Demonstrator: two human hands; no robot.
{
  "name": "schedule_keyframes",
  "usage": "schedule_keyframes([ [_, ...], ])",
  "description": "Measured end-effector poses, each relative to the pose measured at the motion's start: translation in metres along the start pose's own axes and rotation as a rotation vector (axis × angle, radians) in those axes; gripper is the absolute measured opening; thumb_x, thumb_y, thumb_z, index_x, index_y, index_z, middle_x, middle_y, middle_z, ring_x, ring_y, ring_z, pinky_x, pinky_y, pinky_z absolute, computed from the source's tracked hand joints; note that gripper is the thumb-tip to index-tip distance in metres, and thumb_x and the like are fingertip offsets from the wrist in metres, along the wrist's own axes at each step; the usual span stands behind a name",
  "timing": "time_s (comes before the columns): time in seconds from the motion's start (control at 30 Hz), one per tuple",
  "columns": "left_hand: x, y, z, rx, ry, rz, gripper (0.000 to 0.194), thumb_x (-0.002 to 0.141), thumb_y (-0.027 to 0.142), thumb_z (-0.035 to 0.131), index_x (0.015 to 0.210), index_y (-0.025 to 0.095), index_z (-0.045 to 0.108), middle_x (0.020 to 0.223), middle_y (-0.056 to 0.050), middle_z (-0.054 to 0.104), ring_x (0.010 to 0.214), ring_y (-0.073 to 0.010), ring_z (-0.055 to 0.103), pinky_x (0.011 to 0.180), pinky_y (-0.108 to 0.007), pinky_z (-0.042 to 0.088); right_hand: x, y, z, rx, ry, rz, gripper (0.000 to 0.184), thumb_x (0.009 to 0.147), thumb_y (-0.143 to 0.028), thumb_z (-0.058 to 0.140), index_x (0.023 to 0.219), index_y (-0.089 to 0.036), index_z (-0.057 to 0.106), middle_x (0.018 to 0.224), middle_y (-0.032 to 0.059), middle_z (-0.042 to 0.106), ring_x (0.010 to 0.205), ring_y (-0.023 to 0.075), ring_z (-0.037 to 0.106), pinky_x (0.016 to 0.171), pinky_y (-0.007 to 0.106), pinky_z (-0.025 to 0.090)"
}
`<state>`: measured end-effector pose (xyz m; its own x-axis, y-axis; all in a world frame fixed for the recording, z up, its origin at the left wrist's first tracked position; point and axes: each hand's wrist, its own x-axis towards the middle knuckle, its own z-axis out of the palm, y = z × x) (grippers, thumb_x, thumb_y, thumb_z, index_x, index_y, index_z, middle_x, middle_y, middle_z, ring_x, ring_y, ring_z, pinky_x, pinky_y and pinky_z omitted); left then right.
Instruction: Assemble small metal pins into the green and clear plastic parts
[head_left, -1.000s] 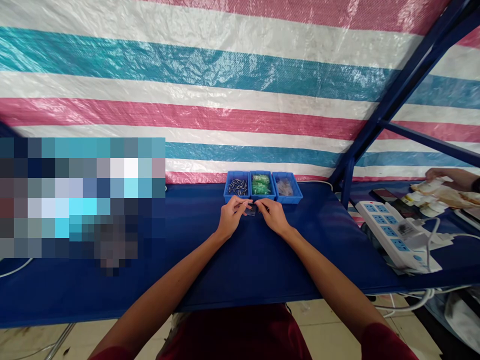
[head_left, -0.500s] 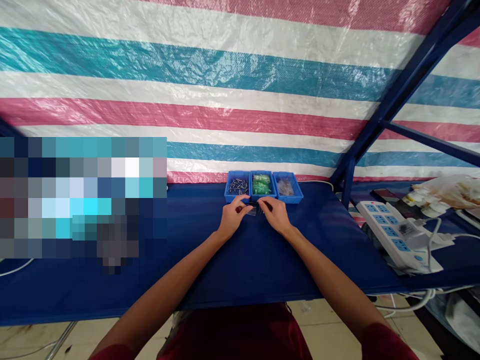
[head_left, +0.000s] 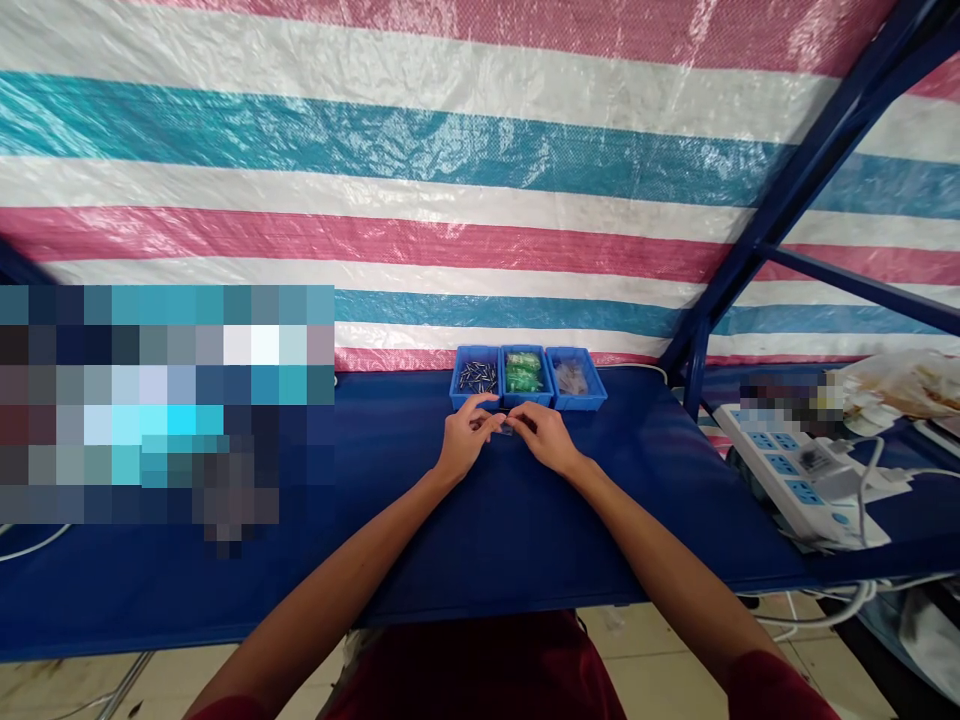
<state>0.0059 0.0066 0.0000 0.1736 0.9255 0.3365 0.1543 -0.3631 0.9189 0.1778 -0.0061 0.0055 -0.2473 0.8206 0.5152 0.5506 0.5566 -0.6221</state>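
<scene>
My left hand (head_left: 466, 438) pinches a small clear plastic bag (head_left: 507, 430) between thumb and fingertips. Against it, my right hand (head_left: 546, 436) has its thumb and fingers closed at the bag's mouth; what those fingertips hold is too small to make out. Just beyond my hands, three blue bins stand side by side. Small dark and silver metal pins or screws lie in the left bin (head_left: 454, 385). Green plastic packets (head_left: 523, 372) fill the middle one, and clear plastic bags (head_left: 571, 378) lie in the right one.
The bins stand on a blue-covered table (head_left: 405, 560) against a striped plastic sheet (head_left: 450, 150). To the right are a white power strip (head_left: 787, 470) with plugs and cables, a plastic bag (head_left: 900, 385) and a blue metal frame (head_left: 697, 350). A pixelated area covers the left.
My right hand has moved left, bringing its fingertips against those of my left hand at the small bag. The camera view has shifted slightly.
</scene>
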Motion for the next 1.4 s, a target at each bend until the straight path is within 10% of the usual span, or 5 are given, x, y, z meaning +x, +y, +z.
schedule_keyframes([
  [0.7, 0.001, -0.001, -0.001, 0.1, 0.082, 0.087, 0.03, 0.084, 0.042, 0.059, 0.074, 0.015, 0.068, 0.06, 0.0, 0.065, 0.051, -0.0101, 0.058, 0.05, -0.019, 0.046, 0.0, 0.0, -0.001, -0.016, 0.073, -0.016, 0.022, 0.093, -0.031, 0.048, 0.084, -0.019, 0.063, 0.075, 0.0038, 0.061, 0.067, 0.0154, 0.056, 0.063, 0.026, 0.043],
  [1.4, 0.001, -0.004, -0.001, 0.085, 0.052, 0.134, 0.03, 0.091, 0.039, 0.049, 0.103, 0.017, 0.066, 0.082, -0.004, 0.07, 0.059, -0.0105, 0.06, 0.051, -0.02, 0.047, 0.0, 0.001, -0.001, -0.045, 0.155, 0.042, 0.031, 0.094, -0.036, 0.045, 0.083, -0.018, 0.067, 0.075, 0.0055, 0.066, 0.066, 0.0165, 0.059, 0.064, 0.027, 0.045],
])
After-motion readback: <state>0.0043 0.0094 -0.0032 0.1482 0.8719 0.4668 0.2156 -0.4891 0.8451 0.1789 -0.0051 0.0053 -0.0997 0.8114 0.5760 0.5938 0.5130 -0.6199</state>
